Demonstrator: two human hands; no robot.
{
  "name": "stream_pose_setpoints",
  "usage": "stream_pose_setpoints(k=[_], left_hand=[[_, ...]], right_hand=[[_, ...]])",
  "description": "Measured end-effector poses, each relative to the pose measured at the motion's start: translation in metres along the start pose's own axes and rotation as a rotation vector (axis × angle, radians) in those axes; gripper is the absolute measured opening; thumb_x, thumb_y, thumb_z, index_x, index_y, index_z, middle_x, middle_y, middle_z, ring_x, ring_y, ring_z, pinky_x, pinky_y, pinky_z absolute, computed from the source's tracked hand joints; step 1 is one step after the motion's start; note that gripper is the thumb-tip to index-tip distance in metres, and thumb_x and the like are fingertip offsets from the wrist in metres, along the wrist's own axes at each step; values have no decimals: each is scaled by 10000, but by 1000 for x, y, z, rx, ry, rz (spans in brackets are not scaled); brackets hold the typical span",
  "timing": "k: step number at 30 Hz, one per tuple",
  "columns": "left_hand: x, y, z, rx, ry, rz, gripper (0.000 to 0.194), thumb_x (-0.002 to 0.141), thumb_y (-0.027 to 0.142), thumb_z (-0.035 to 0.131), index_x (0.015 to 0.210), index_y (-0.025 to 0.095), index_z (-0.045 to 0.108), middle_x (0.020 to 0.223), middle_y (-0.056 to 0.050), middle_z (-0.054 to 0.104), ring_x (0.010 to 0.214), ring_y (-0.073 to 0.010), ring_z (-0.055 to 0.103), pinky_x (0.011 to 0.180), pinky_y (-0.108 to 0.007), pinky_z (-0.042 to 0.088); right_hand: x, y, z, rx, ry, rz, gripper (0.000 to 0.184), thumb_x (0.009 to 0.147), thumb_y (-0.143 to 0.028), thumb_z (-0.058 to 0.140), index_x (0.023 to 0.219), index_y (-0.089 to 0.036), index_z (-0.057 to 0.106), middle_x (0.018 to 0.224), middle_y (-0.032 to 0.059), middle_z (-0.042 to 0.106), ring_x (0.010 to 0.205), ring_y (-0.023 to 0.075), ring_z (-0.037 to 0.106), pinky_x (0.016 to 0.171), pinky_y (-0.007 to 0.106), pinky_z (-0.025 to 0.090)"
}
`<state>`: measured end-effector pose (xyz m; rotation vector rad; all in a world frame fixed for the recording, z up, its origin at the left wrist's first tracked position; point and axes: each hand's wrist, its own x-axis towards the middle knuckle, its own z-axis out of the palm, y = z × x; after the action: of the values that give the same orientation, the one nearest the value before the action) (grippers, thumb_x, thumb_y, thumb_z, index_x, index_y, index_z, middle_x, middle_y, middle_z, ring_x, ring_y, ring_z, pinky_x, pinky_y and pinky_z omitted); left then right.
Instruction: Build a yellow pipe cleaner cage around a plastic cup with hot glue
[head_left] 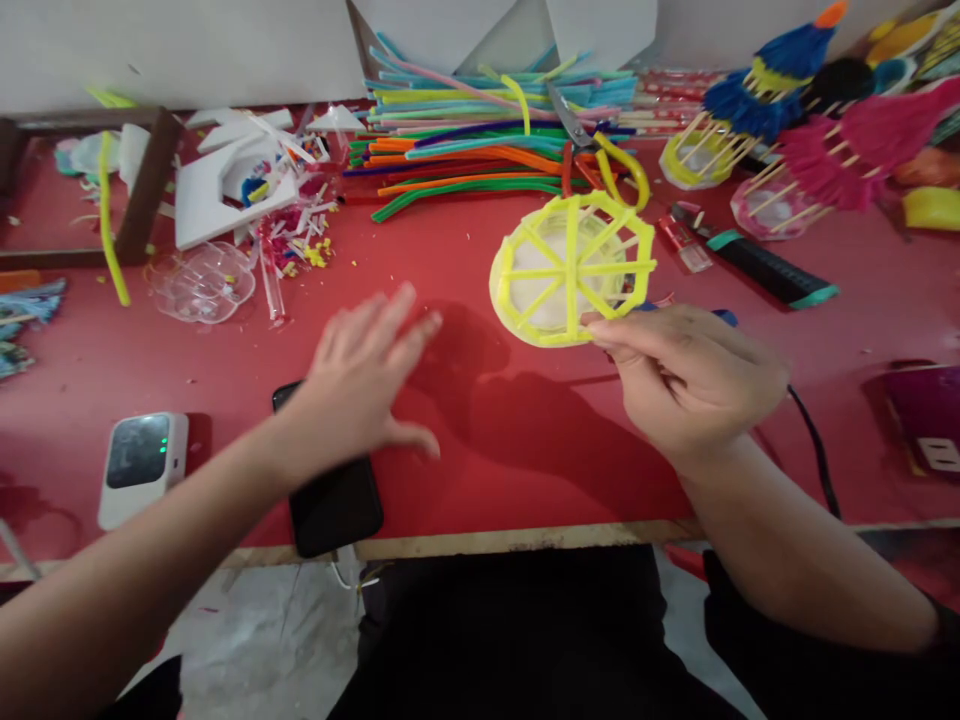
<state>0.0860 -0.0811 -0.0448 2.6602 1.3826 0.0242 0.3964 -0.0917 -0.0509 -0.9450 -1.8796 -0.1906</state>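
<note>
Both hands (pixel 356 385) forward, well apart

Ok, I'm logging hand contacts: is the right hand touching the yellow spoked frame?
Touching. The head view shows the right hand pinching the lower edge of the yellow spoked frame.

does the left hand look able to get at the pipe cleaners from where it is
Probably yes: the left hand looks empty and open, and only red table shows between it and the pipe cleaners. The yellow frame in the right hand is off to one side.
</note>
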Motion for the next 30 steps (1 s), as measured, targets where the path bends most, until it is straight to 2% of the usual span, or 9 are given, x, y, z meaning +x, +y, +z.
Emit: stream_pose_setpoints(k=[5, 9, 12, 14, 17, 20, 22, 26, 30], left_hand=[[38, -39, -26, 65, 473, -388, 399, 1050, 408, 495, 1383, 245, 645, 1625, -90, 501, 1517, -427, 395, 1215, -731, 292], [6, 17, -13, 6, 154, -32, 664, 1088, 595, 308, 1529, 138, 502, 1654, -175, 454, 1566, -396, 368, 1238, -641, 343], [-15, 44, 6, -16, -148, 373, 776, 976, 793, 432, 1609, 344, 404, 1710, -44, 390, 1560, -328, 405, 1238, -535, 380], [-10, 28, 9, 51, -107, 198, 716, 1014, 735, 419, 1593, 315, 439, 1689, -65, 425, 1555, -354, 408, 1252, -587, 344], [18, -27, -5, 172, 180, -246, 730, 1031, 689, 395, 1483, 137, 553, 1635, -179, 472, 1566, -455, 337, 1268, -744, 198], [40, -56, -26, 51, 444, -388, 441, 1069, 595, 423, 1246, 289, 688, 1260, 73, 733, 1286, -244, 634, 1145, -571, 509], [40, -40, -36, -103, 684, -270, 258, 1051, 469, 539, 1101, 305, 731, 1038, 77, 778, 977, -177, 727, 908, -435, 619], [28, 31, -37, -176, 612, 324, 83, 980, 247, 682, 1061, 255, 698, 1106, -11, 789, 1028, -210, 731, 965, -407, 598], [30, 69, -19, -166, 609, 394, 175, 963, 278, 714, 1108, 198, 658, 1115, -89, 761, 1091, -264, 707, 964, -434, 599]], right_hand=[[0, 2, 4, 0, 24, 9, 340, 888, -1, 698, 1033, -297, 784, 812, -20, 820, 675, 166, 770, 641, 292, 621], [2, 3, 3, -14, 20, 14, 326, 877, 4, 711, 1018, -281, 781, 804, -18, 819, 681, 161, 770, 645, 278, 620], [2, 3, 2, -10, 9, 10, 339, 868, 21, 710, 1029, -268, 782, 815, -9, 820, 694, 157, 772, 655, 269, 621], [1, 4, 2, -3, 11, 6, 343, 864, 27, 708, 1031, -263, 785, 820, -4, 821, 696, 156, 772, 658, 266, 622], [0, 3, 2, 8, 19, 31, 348, 875, 5, 708, 1032, -294, 793, 832, -16, 824, 691, 166, 772, 648, 285, 629], [1, 1, 3, 17, -4, 76, 338, 900, -23, 695, 1016, -324, 793, 839, -26, 827, 695, 175, 774, 646, 303, 640], [1, -1, 3, 16, -28, 82, 305, 916, -46, 683, 1002, -318, 791, 843, -23, 829, 691, 172, 774, 646, 300, 643], [2, -7, 3, 48, -129, 86, 293, 929, -48, 641, 1000, -291, 789, 871, -10, 834, 716, 164, 783, 671, 288, 649], [2, -13, 2, 167, -250, 154, 287, 946, -61, 637, 1016, -299, 781, 920, -20, 838, 762, 147, 789, 697, 268, 652]])
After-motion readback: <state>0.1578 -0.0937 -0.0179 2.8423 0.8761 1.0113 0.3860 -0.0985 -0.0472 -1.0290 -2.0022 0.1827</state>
